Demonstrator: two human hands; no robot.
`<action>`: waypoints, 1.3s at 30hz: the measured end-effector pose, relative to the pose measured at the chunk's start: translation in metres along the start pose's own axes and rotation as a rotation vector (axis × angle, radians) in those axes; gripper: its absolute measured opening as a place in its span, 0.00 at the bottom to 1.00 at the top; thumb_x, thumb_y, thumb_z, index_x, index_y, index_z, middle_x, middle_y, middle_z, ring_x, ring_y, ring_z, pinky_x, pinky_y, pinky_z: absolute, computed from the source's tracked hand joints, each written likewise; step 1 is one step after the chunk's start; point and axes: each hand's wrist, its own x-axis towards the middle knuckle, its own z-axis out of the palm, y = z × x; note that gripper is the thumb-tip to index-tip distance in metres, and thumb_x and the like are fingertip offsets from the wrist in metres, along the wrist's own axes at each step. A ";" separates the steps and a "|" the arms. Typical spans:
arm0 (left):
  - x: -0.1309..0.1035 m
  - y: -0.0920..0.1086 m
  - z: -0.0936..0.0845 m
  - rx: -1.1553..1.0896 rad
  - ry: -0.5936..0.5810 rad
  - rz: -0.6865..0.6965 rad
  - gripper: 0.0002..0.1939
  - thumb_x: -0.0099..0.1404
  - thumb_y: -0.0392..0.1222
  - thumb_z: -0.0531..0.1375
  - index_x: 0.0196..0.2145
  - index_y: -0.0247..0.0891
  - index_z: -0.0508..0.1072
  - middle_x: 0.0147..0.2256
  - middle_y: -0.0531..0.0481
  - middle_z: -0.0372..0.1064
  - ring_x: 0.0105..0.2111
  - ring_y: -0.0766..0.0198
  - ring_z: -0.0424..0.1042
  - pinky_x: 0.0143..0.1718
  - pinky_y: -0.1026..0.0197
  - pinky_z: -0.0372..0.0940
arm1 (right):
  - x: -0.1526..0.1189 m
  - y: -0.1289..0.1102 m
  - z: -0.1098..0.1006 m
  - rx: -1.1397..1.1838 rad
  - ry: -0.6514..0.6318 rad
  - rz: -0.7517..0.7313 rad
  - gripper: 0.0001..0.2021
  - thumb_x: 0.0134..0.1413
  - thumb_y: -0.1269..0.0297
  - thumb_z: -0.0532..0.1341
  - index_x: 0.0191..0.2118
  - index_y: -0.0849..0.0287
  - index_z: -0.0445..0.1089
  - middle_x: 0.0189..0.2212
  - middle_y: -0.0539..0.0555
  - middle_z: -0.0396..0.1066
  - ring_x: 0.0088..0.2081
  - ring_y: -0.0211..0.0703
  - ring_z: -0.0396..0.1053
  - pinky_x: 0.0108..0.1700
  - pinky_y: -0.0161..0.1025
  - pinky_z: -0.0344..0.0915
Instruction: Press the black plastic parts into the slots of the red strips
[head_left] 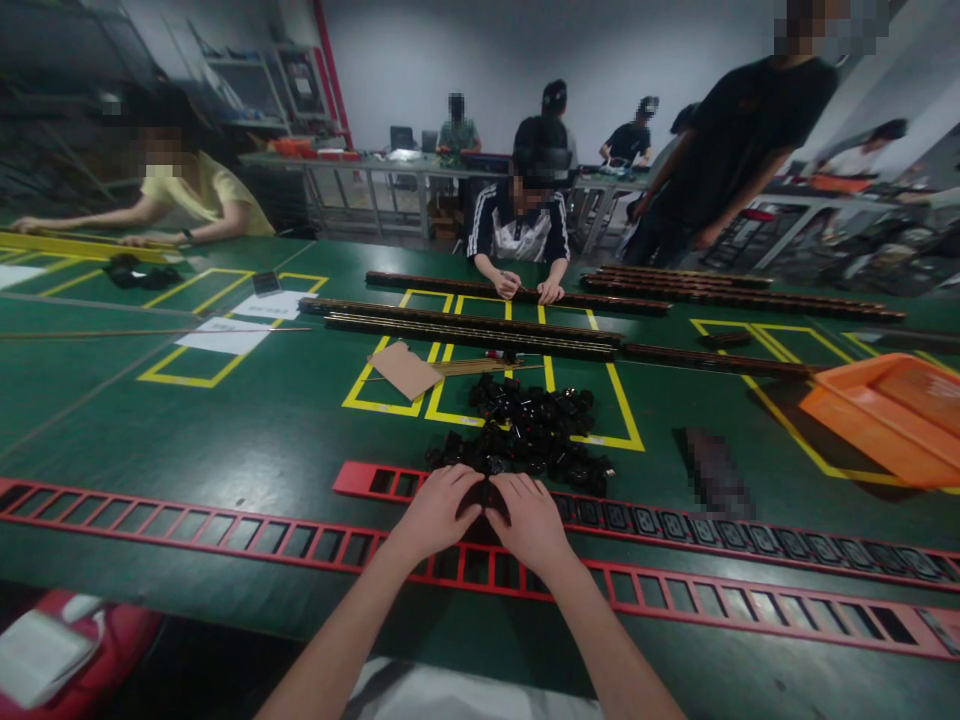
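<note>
My left hand (441, 508) and my right hand (528, 514) meet over the red slotted strips, fingers curled and thumbs close together. Between them is a small black part (487, 494), mostly hidden by the fingers, so its exact kind is unclear. Under the hands runs the farther red strip (352, 478), whose right half holds a row of black square socket-like inserts (703, 530). Nearer to me lies a longer red strip (210, 535) with open rectangular slots. Just beyond my fingertips is a heap of loose black parts (532, 415).
An orange bin (892, 420) stands at the right. Long dark rails (480, 328) cross the table's middle near a brown cardboard piece (406, 371) and white papers (225, 335). Across the table, a person in a striped top (521, 225) handles another rail.
</note>
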 end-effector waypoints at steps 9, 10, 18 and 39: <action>0.001 -0.005 0.002 -0.042 -0.012 -0.011 0.21 0.59 0.34 0.60 0.52 0.43 0.69 0.49 0.46 0.68 0.49 0.54 0.68 0.53 0.48 0.62 | -0.001 -0.001 -0.005 0.014 -0.023 -0.019 0.18 0.59 0.63 0.60 0.54 0.57 0.66 0.51 0.58 0.70 0.52 0.52 0.64 0.54 0.49 0.60; 0.001 -0.005 0.002 -0.047 -0.014 -0.010 0.22 0.59 0.34 0.61 0.51 0.43 0.69 0.49 0.46 0.68 0.49 0.54 0.68 0.53 0.48 0.62 | -0.001 -0.001 -0.005 0.014 -0.025 -0.019 0.17 0.59 0.63 0.60 0.54 0.57 0.66 0.51 0.58 0.70 0.52 0.51 0.64 0.53 0.48 0.60; 0.001 -0.003 -0.001 -0.103 -0.020 -0.055 0.18 0.60 0.33 0.59 0.49 0.41 0.68 0.48 0.46 0.69 0.50 0.54 0.67 0.54 0.48 0.61 | 0.000 -0.003 -0.008 0.041 -0.023 -0.001 0.15 0.58 0.64 0.62 0.51 0.57 0.67 0.49 0.56 0.71 0.51 0.49 0.65 0.52 0.46 0.61; 0.008 -0.005 0.004 -0.173 -0.055 -0.096 0.18 0.58 0.28 0.60 0.46 0.41 0.68 0.46 0.48 0.68 0.48 0.55 0.67 0.52 0.49 0.62 | 0.002 0.003 -0.008 0.082 -0.041 0.023 0.15 0.57 0.64 0.62 0.51 0.54 0.68 0.49 0.55 0.71 0.51 0.49 0.66 0.52 0.47 0.62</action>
